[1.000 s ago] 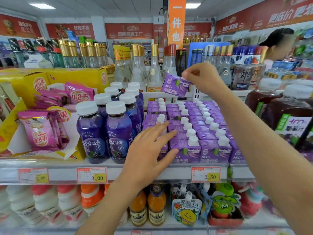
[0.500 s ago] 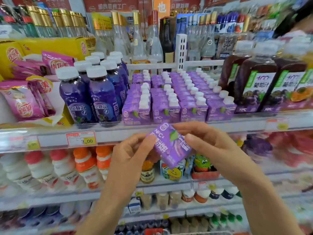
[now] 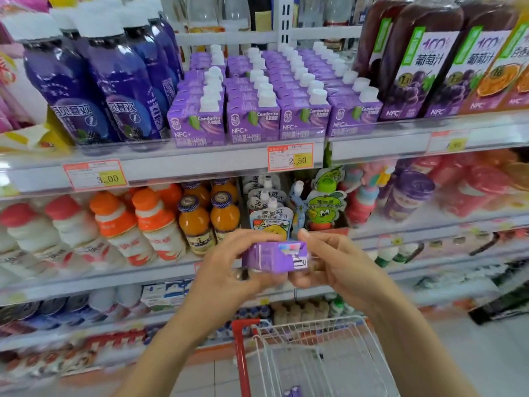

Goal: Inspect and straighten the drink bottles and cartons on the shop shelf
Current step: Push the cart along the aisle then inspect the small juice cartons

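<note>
The main risk is a drop. The small purple carton (image 3: 274, 257) is held in mid-air between both hands, well below its own shelf (image 3: 200, 164) and right above the open wire trolley (image 3: 309, 353). If either hand loosens while the carton is turned, it would likely fall into the basket or onto the floor. Pressing too hard is the opposite danger, since a soft juice pack like this would probably dent or bulge at its seams. Putting it back also calls for care: the front row of matching cartons (image 3: 252, 121) stands tight and square behind the 2.50 price tag (image 3: 290, 157), so a careless push could tip neighbours or leave this one facing backwards.

The left hand (image 3: 229, 270) grasps the carton's left end, fingers curled over the top and thumb below. The right hand (image 3: 340, 265) grips the right end, with its fingers (image 3: 307, 234) arched over the far edge.

The carton lies on its side, long edge running left to right. It is purple with a white printed panel and a barcode at its right end. Its corners look sharp and uncrushed. The white cap seems hidden under the left hand, though blur makes that uncertain.
</note>
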